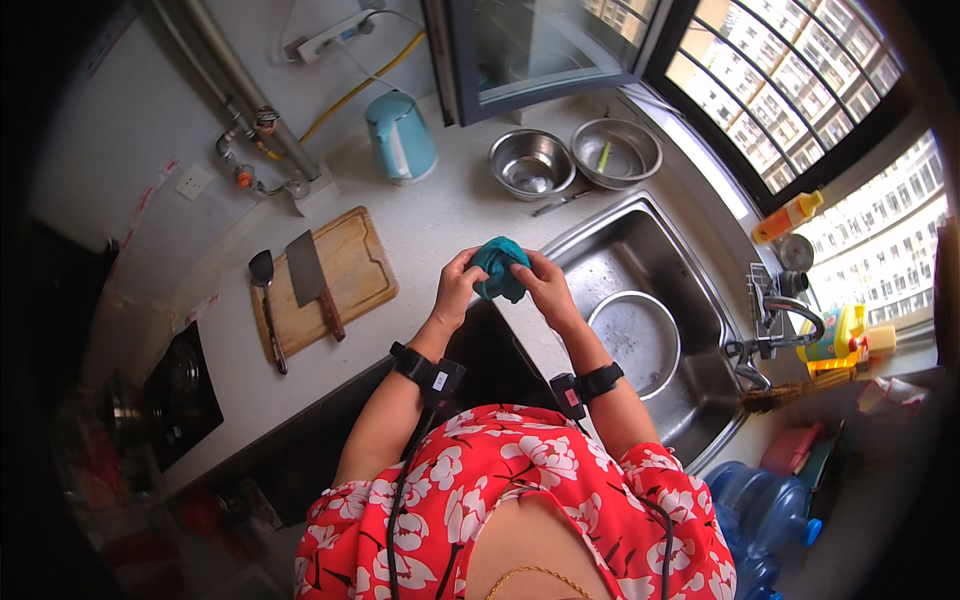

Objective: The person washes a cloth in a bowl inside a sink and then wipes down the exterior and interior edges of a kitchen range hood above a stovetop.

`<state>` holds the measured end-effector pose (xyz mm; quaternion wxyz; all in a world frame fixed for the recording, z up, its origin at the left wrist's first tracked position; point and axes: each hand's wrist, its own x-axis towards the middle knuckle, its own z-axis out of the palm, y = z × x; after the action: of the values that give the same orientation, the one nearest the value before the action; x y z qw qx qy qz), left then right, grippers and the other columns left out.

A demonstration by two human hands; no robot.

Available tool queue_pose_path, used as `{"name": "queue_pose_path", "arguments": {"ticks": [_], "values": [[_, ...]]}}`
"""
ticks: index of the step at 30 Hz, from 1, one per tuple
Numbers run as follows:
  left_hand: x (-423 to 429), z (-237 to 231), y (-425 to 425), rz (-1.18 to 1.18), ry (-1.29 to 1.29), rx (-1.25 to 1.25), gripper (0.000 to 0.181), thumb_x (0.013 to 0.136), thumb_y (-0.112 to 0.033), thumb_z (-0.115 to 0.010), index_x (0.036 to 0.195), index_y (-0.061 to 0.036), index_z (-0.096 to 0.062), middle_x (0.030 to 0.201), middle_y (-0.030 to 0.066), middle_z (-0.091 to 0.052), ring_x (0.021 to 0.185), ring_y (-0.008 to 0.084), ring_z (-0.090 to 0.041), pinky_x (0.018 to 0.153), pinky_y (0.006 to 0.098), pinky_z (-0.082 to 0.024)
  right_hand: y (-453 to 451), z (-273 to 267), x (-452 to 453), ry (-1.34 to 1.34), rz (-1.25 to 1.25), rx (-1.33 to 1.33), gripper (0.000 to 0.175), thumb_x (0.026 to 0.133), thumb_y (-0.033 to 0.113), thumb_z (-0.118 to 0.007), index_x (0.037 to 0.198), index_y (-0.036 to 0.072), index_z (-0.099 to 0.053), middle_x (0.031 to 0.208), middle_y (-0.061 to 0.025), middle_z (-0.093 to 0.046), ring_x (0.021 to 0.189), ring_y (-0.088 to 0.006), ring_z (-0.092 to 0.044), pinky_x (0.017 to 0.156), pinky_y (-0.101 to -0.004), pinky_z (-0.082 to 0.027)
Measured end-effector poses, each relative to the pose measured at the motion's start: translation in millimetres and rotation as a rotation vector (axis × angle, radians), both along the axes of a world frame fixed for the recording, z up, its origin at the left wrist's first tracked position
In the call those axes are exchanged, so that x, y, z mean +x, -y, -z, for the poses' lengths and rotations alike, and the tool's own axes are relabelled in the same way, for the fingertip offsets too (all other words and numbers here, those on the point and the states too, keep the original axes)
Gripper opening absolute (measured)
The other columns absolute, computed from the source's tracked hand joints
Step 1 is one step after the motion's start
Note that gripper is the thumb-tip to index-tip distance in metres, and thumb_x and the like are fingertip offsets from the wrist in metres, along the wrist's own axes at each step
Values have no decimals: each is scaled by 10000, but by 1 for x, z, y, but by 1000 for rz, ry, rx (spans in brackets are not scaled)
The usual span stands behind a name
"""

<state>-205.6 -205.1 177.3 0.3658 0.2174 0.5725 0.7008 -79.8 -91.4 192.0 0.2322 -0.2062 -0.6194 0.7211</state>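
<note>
A bunched teal cloth (498,264) is held up at the counter's front edge, just left of the sink. My left hand (453,289) grips its left side, thumb on the near face. On the opposite side, my right hand (549,291) pinches it with the thumb pressed in front. The far fingers of both hands are partly hidden behind the folds. Right of my right forearm, a round metal basin (637,341) sits inside the stainless steel sink (694,375).
Left on the counter, a wooden cutting board (360,255) bears a cleaver (306,270) and a spatula (262,277). Behind stand a blue electric kettle (401,139) and two metal bowls, one (532,165) beside a peeler or knife (561,203). A faucet (787,315) rises at the sink's right.
</note>
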Motion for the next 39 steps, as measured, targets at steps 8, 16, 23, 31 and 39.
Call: {"name": "queue_pose_path", "arguments": {"ticks": [8, 16, 23, 31, 39], "values": [[-92, -30, 147, 67, 347, 46, 433, 909, -458, -473, 966, -51, -611, 767, 12, -592, 640, 88, -560, 544, 248, -480, 87, -23, -126, -136, -214, 375, 282, 811, -16, -585, 1090, 20, -571, 986, -57, -622, 917, -154, -585, 807, -282, -470], [-125, -69, 239, -311, 188, 377, 360, 808, -72, -649, 1136, -97, -504, 1015, 19, -581, 888, 110, -565, 804, 262, -465, 186, -35, -214, 58, -338, -85, 333, 915, 303, -513, 1051, 10, -593, 1014, -95, -625, 924, -184, -595, 845, -314, -439], [-148, -68, 300, -458, 120, 319, 295, 825, -126, -653, 1083, -59, -527, 991, 14, -583, 915, 99, -549, 835, 252, -438, 242, -50, -262, -65, -714, -316, 221, 900, 233, -583, 965, 24, -604, 881, -21, -617, 809, -102, -571, 794, -255, -453], [-159, -70, 338, -944, -48, 414, 128, 863, -108, -601, 868, -60, -483, 879, 39, -572, 854, 98, -532, 820, 256, -419, 278, -47, -320, -140, -852, -620, 183, 882, 153, -601, 1030, 67, -536, 918, -45, -623, 804, -129, -597, 728, -288, -499], [-159, -105, 365, -1215, -137, 417, 167, 890, -161, -576, 977, -61, -474, 964, 55, -556, 916, 125, -520, 835, 275, -428, 304, -42, -349, 59, -1024, -375, 341, 781, 182, -726, 1030, 77, -518, 879, -19, -602, 754, -102, -566, 610, -231, -444]]}}
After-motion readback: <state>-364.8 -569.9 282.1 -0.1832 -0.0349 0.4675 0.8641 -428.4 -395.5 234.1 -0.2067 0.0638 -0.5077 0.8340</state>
